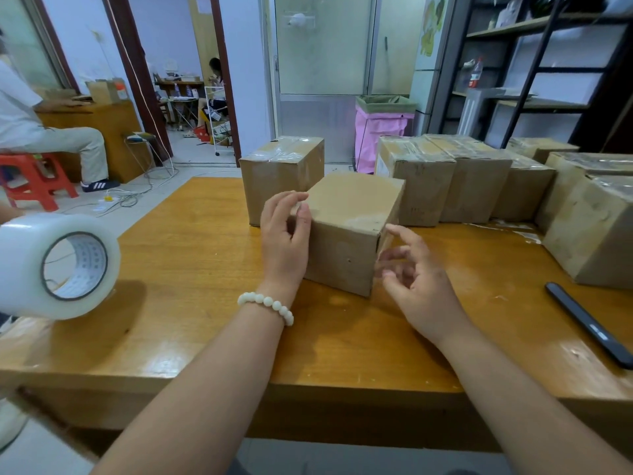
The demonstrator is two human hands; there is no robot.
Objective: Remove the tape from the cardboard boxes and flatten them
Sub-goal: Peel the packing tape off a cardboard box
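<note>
- A small cardboard box (346, 231) stands near the middle of a glossy wooden bench (191, 269), one corner turned toward the viewer.
- The left hand (284, 234), with a white bead bracelet (267, 301) on its wrist, is at the box's upper left edge. Its thumb and forefinger are curved close together there. I cannot tell whether this grip pinches tape or only touches the cardboard.
- The right hand (418, 279) is blurred, just beside the box's near right corner, with fingers loosely curled and spread. I cannot tell whether its grip holds anything.
- A taped box (281, 173) stands just behind the small box.
- A row of taped boxes (472, 180) runs along the bench's far right side.
- A large roll of clear tape (58, 265) appears at the left edge of the view.
- A long black tool (589, 323) lies on the bench to the right.
</note>
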